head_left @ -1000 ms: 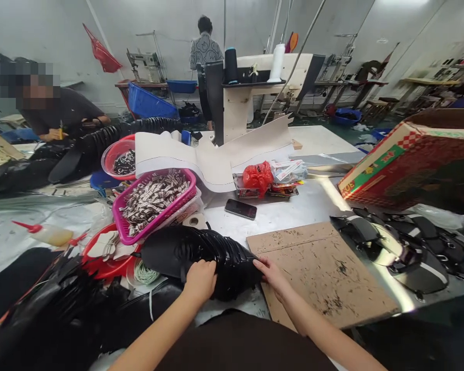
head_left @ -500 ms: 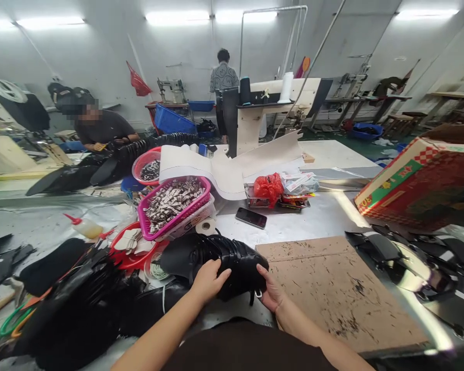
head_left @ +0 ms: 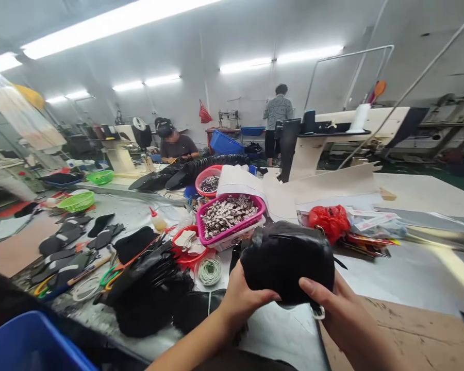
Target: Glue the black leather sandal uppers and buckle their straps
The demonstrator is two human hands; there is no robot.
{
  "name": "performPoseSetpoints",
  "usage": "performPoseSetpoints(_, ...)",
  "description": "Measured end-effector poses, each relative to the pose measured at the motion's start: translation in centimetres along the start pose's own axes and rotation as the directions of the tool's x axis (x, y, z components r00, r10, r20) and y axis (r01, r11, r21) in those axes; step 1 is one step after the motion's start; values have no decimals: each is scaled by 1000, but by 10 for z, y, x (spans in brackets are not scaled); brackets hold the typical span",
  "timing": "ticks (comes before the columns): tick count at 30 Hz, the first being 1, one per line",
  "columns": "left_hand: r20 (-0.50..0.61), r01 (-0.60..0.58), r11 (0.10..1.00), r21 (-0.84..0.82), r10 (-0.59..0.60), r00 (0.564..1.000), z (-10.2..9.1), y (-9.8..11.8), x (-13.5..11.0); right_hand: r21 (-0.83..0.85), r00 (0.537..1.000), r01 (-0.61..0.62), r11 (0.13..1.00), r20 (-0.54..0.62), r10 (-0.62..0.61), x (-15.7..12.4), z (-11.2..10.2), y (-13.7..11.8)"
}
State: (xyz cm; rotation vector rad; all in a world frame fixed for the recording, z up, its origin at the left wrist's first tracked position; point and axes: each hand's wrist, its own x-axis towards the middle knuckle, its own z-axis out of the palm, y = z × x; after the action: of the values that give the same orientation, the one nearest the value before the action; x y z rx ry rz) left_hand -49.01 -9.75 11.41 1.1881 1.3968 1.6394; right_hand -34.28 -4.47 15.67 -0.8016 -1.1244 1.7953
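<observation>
My left hand (head_left: 244, 298) and my right hand (head_left: 334, 304) grip a bundle of glossy black leather shoe uppers (head_left: 288, 260) from both sides, raised above the table. Both thumbs press on the near face, while the other fingers are mostly hidden behind it. A small metal buckle (head_left: 317, 310) dangles at its lower right, beside my right hand. Left of my left hand lies a coil of pale cord (head_left: 209, 271), and nearer me is a black piece tied with a white band (head_left: 209, 304).
A pink basket (head_left: 202, 226) of small strips stands behind, beside a red bowl (head_left: 177, 256). Black pieces (head_left: 139, 304) are heaped at left near scissors (head_left: 110, 278). Cardboard (head_left: 402, 330) lies at right. A blue bin (head_left: 34, 340) sits lower left. Two people (head_left: 180, 147) are farther back.
My view has swung left. The shoe uppers have been lifted closer and turned so a smooth face shows instead of the straps. My left hand has moved from the top to the left side.
</observation>
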Motion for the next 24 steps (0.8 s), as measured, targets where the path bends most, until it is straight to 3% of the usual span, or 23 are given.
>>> performPoseSetpoints(3, -178, 4, 952, -305, -61, 982, -12, 13, -9, -81, 982, 26, 996, 187, -10, 1, 40, -10)
performPoseSetpoints(5, -307, -1, 917, -399, -133, 942, -26, 21, -16, -142, 935, 28, 989, 353, 24, 7, 65, -14)
performPoseSetpoints(7, -417, -12, 894, -447, -196, 888, -44, 29, -24, -211, 850, 83, 974, 525, 41, 16, 89, -19)
performPoseSetpoints(9, -506, -37, 873, -486, -246, 827, -67, 37, -31, -295, 733, 264, 918, 680, 8, 25, 112, -22)
performPoseSetpoints(12, -610, -78, 853, -516, -302, 732, -108, 49, -42, -385, 561, 609, 694, 827, -34, 37, 146, -21)
performPoseSetpoints(15, -691, -100, 859, -502, -328, 644, -152, 61, -51, -376, 481, 781, 498, 872, -97, 44, 180, -10)
performPoseSetpoints(18, -742, -72, 891, -448, -326, 585, -192, 64, -58, -317, 411, 830, 459, 904, -118, 48, 215, 12)
performPoseSetpoints(21, -811, 24, 971, -237, -212, 545, -222, 53, -67, -260, 340, 856, 448, 934, -108, 51, 249, 36)
performPoseSetpoints(22, -830, 58, 987, -149, -157, 536, -230, 47, -71, -221, 299, 875, 431, 946, -122, 52, 259, 42)
performPoseSetpoints(24, -852, 113, 993, -20, -76, 519, -247, 36, -78, -108, 173, 918, 383, 975, -139, 53, 279, 52)
